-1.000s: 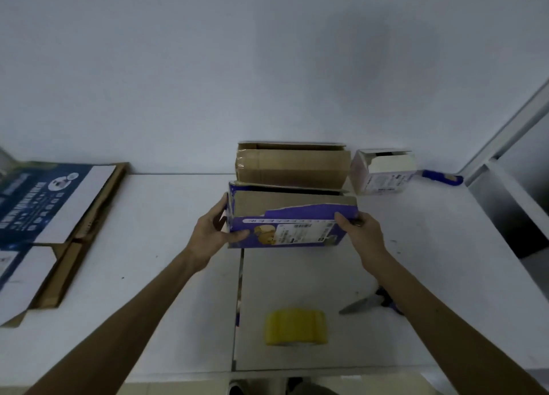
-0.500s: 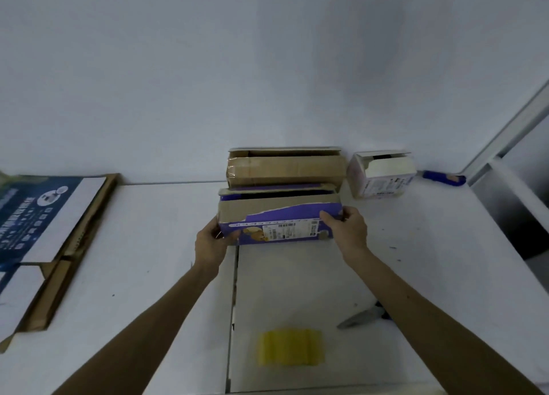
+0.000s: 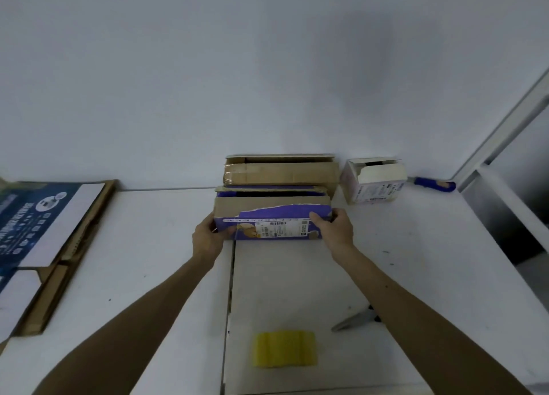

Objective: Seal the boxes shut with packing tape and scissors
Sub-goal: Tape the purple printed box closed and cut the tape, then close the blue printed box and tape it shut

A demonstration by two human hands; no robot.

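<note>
Head view: the purple box (image 3: 273,216) sits on the table (image 3: 416,276), with the brown box (image 3: 282,173) close behind it and the white box (image 3: 374,183) behind to its right. The left hand (image 3: 206,240) grips its left end and the right hand (image 3: 334,231) its right end, thumbs on the front face. A dark gap along its top suggests unsealed flaps. Tape (image 3: 283,348) lies well in front of it, scissors (image 3: 353,323) in front to the right. It looks light, thin-walled and easily dented, so it is best held at the end corners, with the flaps pressed gently.
</note>
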